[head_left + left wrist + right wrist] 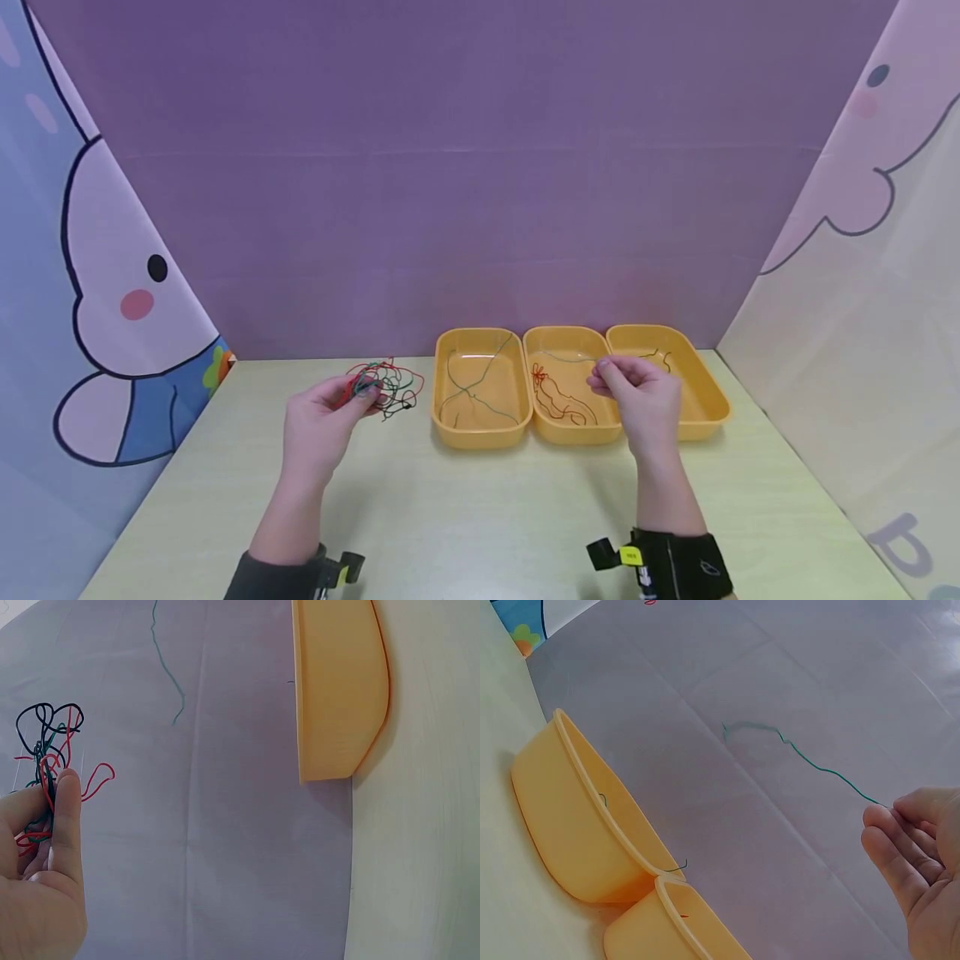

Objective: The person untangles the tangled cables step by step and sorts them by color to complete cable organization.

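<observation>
Between the thumb and fingers of my left hand point(318, 429) is a tangled bundle of red, green and black strings point(49, 739), with loops sticking out above the fingertips. My right hand point(648, 400) pinches one end of a single green string point(821, 769). The string stretches out thin and wavy to the left, above the middle yellow tray point(573, 433). Red strings point(555, 396) lie in that tray. Green strings point(468, 390) cross one another in the left yellow tray point(480, 437). Short black strings point(666, 358) show in the right yellow tray point(708, 408), which my right hand partly covers.
The three trays stand side by side at the back of a pale table point(480, 525). Behind them rises a purple backdrop point(465, 183). Printed cartoon panels flank the table, a blue one point(45, 275) at left and a whitish one point(862, 350) at right.
</observation>
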Available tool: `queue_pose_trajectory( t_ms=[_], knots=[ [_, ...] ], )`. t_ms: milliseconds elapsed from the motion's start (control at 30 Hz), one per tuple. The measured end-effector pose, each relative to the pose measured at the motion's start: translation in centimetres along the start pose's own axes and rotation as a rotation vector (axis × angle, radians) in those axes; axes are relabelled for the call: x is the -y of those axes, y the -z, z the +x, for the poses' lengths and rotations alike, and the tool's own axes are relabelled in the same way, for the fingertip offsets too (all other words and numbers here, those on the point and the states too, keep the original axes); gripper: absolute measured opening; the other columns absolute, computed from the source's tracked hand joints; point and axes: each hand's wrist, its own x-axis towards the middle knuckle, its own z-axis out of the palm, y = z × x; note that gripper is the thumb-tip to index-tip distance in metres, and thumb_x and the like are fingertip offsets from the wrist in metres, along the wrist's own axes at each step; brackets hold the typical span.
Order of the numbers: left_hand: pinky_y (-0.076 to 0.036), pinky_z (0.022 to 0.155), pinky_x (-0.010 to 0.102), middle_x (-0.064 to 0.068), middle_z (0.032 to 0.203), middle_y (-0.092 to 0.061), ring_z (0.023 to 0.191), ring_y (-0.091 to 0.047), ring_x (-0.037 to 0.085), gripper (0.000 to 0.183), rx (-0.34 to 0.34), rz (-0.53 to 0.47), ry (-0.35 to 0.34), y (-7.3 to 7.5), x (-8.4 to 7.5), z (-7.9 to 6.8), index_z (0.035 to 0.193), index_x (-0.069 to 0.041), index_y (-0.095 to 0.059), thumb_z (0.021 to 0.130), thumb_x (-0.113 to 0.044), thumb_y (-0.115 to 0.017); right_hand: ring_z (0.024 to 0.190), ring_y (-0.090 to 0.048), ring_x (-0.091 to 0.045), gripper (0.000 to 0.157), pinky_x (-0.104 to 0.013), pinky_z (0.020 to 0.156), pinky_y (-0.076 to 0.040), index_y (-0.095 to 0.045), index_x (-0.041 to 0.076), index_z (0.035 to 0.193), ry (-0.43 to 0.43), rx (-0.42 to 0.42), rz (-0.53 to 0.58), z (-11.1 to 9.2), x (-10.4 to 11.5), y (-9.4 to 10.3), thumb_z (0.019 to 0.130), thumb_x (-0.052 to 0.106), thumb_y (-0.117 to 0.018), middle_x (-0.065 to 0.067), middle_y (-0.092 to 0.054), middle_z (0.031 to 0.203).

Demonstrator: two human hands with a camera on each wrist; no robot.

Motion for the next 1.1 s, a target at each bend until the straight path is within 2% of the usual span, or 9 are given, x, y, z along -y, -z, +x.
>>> queue_pose_trajectory(
  t_ms=[167,400,533,767,933,1100],
  knots=[
    [-0.057,0.073,0.026,0.012,0.091,-0.071,0.081,-0.067,0.024,0.023,0.010,0.019,0.008,-0.1,0.1,0.0,0.104,0.001,-0.070,0.084,-0.009,-0.074,0.071,-0.067,-0.028,0.018,-0.030,0.063,-0.059,-0.070,-0.006,0.092,0.039,-0.027,-0.109,0.1,-0.5,-0.2,0.086,0.011,-0.072,-0.019,-0.069,0.081],
    [-0.057,0.072,0.029,0.013,0.090,-0.071,0.080,-0.067,0.026,0.020,0.021,-0.014,0.004,-0.3,0.0,0.0,0.103,0.002,-0.070,0.084,-0.004,-0.073,0.064,-0.066,-0.013,0.009,-0.020,0.058,-0.057,-0.072,0.002,0.088,0.183,-0.007,-0.416,0.7,-1.5,-1.2,0.086,0.011,-0.072,-0.008,-0.069,0.074],
    [-0.057,0.072,0.028,0.013,0.091,-0.071,0.081,-0.067,0.026,0.021,0.024,-0.001,0.012,-0.3,-0.1,-0.1,0.103,0.002,-0.070,0.084,-0.006,-0.074,0.062,-0.063,-0.006,0.007,-0.019,0.054,-0.055,-0.072,0.005,0.086,0.238,0.019,-0.556,1.2,-1.8,-2.2,0.086,0.012,-0.072,-0.002,-0.069,0.072],
    [-0.057,0.073,0.027,0.013,0.091,-0.071,0.082,-0.067,0.025,0.022,0.024,0.003,0.018,-0.4,-0.2,-0.2,0.104,0.002,-0.070,0.084,-0.007,-0.074,0.062,-0.062,-0.007,0.006,-0.029,0.053,-0.056,-0.071,0.007,0.082,0.341,0.109,-0.692,1.6,-2.7,-4.3,0.085,0.013,-0.072,-0.001,-0.069,0.072],
    [-0.057,0.073,0.028,0.014,0.091,-0.071,0.082,-0.067,0.025,0.024,0.027,-0.001,0.013,-0.5,-0.3,-0.3,0.105,0.004,-0.068,0.085,-0.007,-0.073,0.062,-0.061,-0.007,0.004,-0.031,0.056,-0.055,-0.073,0.010,0.081,0.443,0.149,-0.808,1.6,-3.5,-5.7,0.082,0.014,-0.074,0.002,-0.070,0.072],
    [-0.056,0.074,0.027,0.012,0.093,-0.071,0.083,-0.067,0.023,0.024,0.023,0.022,0.013,-0.4,-0.7,-0.5,0.106,0.002,-0.069,0.085,-0.008,-0.073,0.064,-0.062,-0.008,0.004,-0.030,0.058,-0.056,-0.074,0.010,0.081,0.466,0.221,-0.848,1.6,-4.3,-7.0,0.082,0.014,-0.075,0.002,-0.070,0.073]
  ],
)
